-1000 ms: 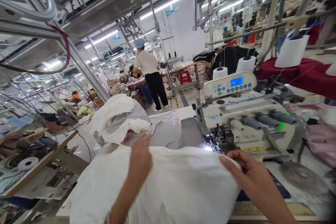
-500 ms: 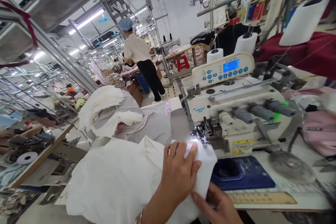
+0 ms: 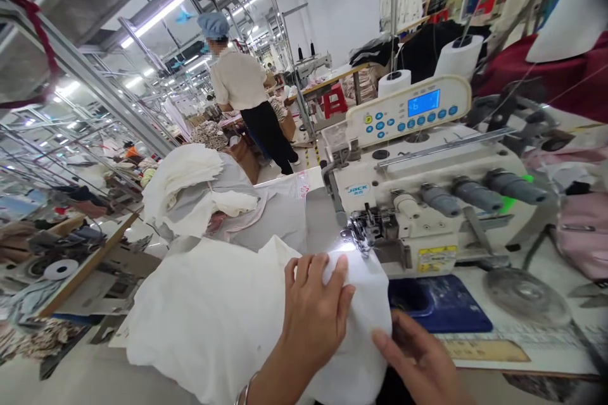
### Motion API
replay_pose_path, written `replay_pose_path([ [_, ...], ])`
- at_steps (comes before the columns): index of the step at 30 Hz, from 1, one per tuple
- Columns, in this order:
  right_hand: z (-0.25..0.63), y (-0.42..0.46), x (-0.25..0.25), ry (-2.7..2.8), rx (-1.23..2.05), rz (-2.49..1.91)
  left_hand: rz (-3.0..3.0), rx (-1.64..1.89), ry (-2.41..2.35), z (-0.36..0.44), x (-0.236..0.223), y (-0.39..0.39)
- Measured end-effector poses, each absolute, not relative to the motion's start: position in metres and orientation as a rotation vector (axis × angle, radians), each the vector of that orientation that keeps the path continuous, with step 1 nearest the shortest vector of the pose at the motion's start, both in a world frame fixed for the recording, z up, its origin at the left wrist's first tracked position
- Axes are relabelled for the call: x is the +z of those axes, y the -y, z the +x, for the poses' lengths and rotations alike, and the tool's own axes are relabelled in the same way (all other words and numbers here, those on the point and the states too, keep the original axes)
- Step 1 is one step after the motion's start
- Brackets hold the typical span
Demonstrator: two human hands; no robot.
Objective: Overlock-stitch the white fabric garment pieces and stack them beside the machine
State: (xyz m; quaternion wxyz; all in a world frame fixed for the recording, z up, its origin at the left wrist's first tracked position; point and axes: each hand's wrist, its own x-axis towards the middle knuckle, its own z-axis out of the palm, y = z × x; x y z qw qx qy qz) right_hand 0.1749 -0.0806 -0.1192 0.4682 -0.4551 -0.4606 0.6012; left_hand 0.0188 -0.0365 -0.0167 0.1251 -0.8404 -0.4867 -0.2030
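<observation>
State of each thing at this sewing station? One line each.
left hand, flat on the fabric
right hand, fingertips on the fabric's edge
white fabric, bunched, near the presser foot
JACK overlock machine, lamp lit
control panel, screen lit blue
thread cone, upright on its stand

fabric (image 3: 209, 316): plain white | mat (image 3: 439, 304): dark blue | overlock machine (image 3: 427, 164): cream | cloth (image 3: 280, 221): grey

Single view taken from a head-worn camera, aimed forward and down, held close above the bare left hand (image 3: 316, 319) and right hand (image 3: 418, 357), cream metal overlock sewing machine (image 3: 418, 202) framed near at right, white-walled factory hall (image 3: 327, 12) seen far beyond
</observation>
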Motion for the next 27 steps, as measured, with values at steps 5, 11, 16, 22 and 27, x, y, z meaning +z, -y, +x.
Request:
replay_pose_path([
  [5,0.168,0.069,-0.108,0.937,1.364,-1.101,-2.452,-0.589,1.471,0.012,-0.016,0.03],
  [11,0.167,0.073,-0.113,0.965,1.315,-1.118,-2.474,-0.586,1.47,0.007,-0.017,0.027],
  [16,0.168,0.077,-0.113,0.892,1.342,-1.181,-2.477,-0.591,1.461,0.007,-0.017,0.027],
  [22,0.171,0.078,-0.115,1.018,1.366,-1.21,-2.475,-0.58,1.45,0.005,-0.017,0.02],
  [27,0.171,0.075,-0.111,1.086,1.251,-1.274,-2.448,-0.68,1.473,0.004,-0.022,0.019],
])
